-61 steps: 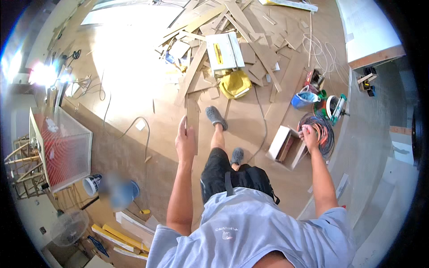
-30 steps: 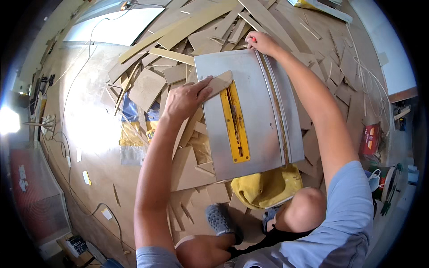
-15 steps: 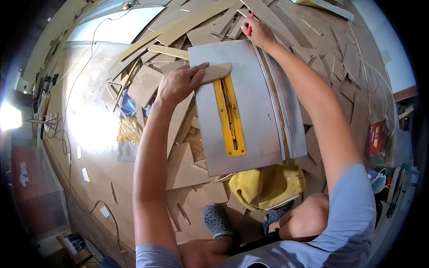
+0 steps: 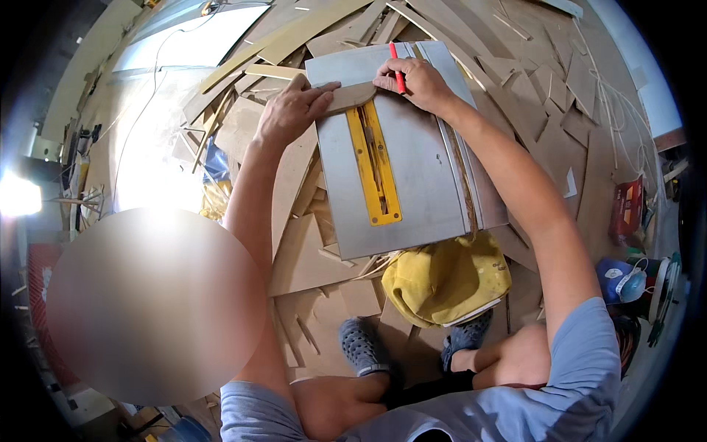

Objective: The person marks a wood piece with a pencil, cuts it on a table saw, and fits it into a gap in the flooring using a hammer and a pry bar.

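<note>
A silver table saw top point(image 4: 412, 177) with a yellow insert plate point(image 4: 374, 173) lies in front of me. Across the plate's far end is a flat wooden piece point(image 4: 350, 98) with a rounded right end. My left hand point(image 4: 293, 110) grips its left part, fingers over the upper edge. My right hand point(image 4: 416, 85) holds a red pen point(image 4: 398, 68) nearly upright, its fingertips at the rounded end of the wood. Whether those fingertips also pinch the wood, I cannot tell.
Board offcuts point(image 4: 294, 254) are piled around the saw. A yellow cloth-like cover point(image 4: 445, 280) sits at its near edge, close to my shoes point(image 4: 362, 346). Cords point(image 4: 611, 103) hang at the right. A bright lamp point(image 4: 18, 199) shines at left; a blurred round patch hides the lower left.
My right hand has come back toward me and left with the red pen, from beyond the saw's far edge to the wood's rounded end. The left hand keeps its grip.
</note>
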Action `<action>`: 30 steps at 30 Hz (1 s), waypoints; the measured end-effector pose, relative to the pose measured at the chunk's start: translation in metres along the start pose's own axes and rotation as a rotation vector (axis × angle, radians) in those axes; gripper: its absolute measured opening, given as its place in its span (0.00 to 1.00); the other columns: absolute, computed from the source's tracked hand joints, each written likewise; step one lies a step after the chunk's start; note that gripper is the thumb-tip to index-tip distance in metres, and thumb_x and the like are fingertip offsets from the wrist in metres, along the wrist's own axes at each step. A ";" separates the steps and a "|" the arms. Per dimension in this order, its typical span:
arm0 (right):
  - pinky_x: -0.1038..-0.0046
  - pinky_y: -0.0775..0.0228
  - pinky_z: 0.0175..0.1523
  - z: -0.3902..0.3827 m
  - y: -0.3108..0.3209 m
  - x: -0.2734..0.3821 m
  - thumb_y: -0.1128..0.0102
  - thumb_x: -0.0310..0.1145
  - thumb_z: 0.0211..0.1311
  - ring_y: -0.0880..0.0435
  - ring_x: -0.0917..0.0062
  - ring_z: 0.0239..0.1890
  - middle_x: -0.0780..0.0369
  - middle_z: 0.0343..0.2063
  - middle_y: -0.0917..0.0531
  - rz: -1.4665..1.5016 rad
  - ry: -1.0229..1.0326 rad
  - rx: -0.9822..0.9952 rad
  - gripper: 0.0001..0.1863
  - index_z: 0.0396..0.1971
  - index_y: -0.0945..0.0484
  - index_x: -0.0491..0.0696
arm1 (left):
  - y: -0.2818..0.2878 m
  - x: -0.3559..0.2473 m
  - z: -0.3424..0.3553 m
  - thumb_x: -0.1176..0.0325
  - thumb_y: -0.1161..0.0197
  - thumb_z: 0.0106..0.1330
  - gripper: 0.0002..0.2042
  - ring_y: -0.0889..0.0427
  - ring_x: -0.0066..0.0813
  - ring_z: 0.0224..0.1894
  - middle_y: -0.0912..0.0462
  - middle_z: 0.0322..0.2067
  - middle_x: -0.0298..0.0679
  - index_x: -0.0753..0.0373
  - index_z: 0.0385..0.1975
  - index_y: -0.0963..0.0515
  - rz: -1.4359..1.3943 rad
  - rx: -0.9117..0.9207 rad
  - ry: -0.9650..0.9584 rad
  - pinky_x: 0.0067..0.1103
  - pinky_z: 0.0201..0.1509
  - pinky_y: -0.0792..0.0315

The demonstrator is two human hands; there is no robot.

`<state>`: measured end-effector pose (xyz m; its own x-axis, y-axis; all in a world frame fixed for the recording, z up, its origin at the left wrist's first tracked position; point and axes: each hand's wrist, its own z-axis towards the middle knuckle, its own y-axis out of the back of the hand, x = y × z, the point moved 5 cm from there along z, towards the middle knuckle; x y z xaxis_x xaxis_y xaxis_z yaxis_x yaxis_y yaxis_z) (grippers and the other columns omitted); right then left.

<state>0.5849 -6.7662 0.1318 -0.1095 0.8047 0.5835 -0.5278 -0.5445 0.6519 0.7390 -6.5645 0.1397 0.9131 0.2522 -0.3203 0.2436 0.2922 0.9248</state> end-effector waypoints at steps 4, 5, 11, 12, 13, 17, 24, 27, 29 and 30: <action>0.66 0.24 0.38 -0.003 -0.001 0.001 0.30 0.47 0.66 0.13 0.63 0.29 0.57 0.26 0.13 0.002 -0.011 0.001 0.16 0.35 0.15 0.48 | 0.000 -0.003 -0.003 0.47 0.47 0.79 0.19 0.23 0.33 0.37 0.31 0.34 0.38 0.41 0.63 0.19 0.014 0.007 0.016 0.29 0.47 0.26; 0.66 0.24 0.38 -0.003 -0.001 0.002 0.30 0.47 0.66 0.13 0.63 0.29 0.58 0.26 0.12 0.007 -0.008 0.003 0.16 0.35 0.15 0.48 | 0.000 -0.003 -0.004 0.48 0.47 0.79 0.19 0.23 0.33 0.37 0.31 0.34 0.38 0.40 0.63 0.19 0.012 0.013 0.019 0.29 0.47 0.26; 0.67 0.24 0.41 -0.007 -0.002 0.004 0.30 0.45 0.66 0.13 0.65 0.33 0.58 0.28 0.12 0.030 -0.050 0.060 0.14 0.36 0.14 0.49 | 0.000 -0.009 -0.012 0.48 0.48 0.79 0.19 0.23 0.33 0.37 0.30 0.35 0.39 0.40 0.63 0.19 -0.005 0.004 0.009 0.29 0.47 0.25; 0.67 0.24 0.41 -0.007 -0.001 0.005 0.30 0.45 0.66 0.13 0.66 0.33 0.58 0.28 0.12 0.022 -0.037 0.050 0.14 0.36 0.14 0.49 | 0.001 -0.010 -0.012 0.48 0.48 0.79 0.19 0.22 0.33 0.36 0.30 0.35 0.39 0.40 0.63 0.19 0.001 0.006 0.009 0.29 0.47 0.25; 0.67 0.24 0.41 -0.008 -0.001 0.004 0.30 0.45 0.66 0.14 0.66 0.33 0.59 0.28 0.12 0.016 -0.026 0.041 0.13 0.36 0.14 0.49 | 0.001 -0.012 -0.013 0.48 0.48 0.79 0.19 0.22 0.33 0.36 0.30 0.35 0.39 0.40 0.63 0.19 0.007 0.010 0.009 0.29 0.47 0.25; 0.67 0.24 0.42 -0.012 -0.006 0.002 0.30 0.44 0.66 0.14 0.67 0.34 0.59 0.27 0.12 0.073 -0.059 0.073 0.13 0.35 0.14 0.49 | -0.001 -0.014 -0.017 0.47 0.50 0.79 0.19 0.21 0.35 0.38 0.28 0.37 0.40 0.38 0.64 0.20 0.019 0.033 0.035 0.30 0.48 0.24; 0.71 0.26 0.40 -0.013 0.002 0.014 0.29 0.38 0.66 0.17 0.75 0.30 0.62 0.27 0.14 0.051 -0.033 0.049 0.11 0.35 0.16 0.45 | 0.002 -0.018 -0.021 0.45 0.51 0.79 0.19 0.17 0.41 0.41 0.25 0.40 0.42 0.34 0.64 0.21 0.050 0.047 0.059 0.34 0.50 0.22; 0.70 0.26 0.41 -0.017 -0.006 0.004 0.29 0.37 0.66 0.16 0.74 0.31 0.62 0.28 0.14 0.045 -0.041 0.056 0.10 0.35 0.16 0.46 | -0.003 -0.020 -0.022 0.45 0.51 0.79 0.19 0.17 0.40 0.40 0.25 0.39 0.42 0.34 0.64 0.21 0.039 0.044 0.050 0.33 0.50 0.22; 0.70 0.25 0.41 -0.016 -0.003 0.005 0.29 0.37 0.66 0.16 0.74 0.32 0.62 0.28 0.13 0.017 -0.047 0.061 0.10 0.35 0.17 0.46 | 0.000 -0.021 -0.023 0.45 0.51 0.79 0.19 0.17 0.40 0.40 0.26 0.39 0.42 0.33 0.64 0.21 0.031 0.025 0.041 0.33 0.50 0.22; 0.66 0.25 0.43 -0.014 -0.001 0.005 0.29 0.45 0.64 0.15 0.67 0.35 0.60 0.27 0.13 0.038 -0.061 0.063 0.13 0.35 0.14 0.50 | 0.002 -0.022 -0.023 0.45 0.50 0.79 0.19 0.17 0.39 0.40 0.26 0.39 0.42 0.33 0.64 0.21 0.030 0.022 0.036 0.34 0.49 0.22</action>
<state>0.5731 -6.7579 0.1271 -0.0762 0.7681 0.6358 -0.4699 -0.5900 0.6566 0.7122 -6.5484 0.1436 0.9079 0.2938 -0.2989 0.2238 0.2633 0.9384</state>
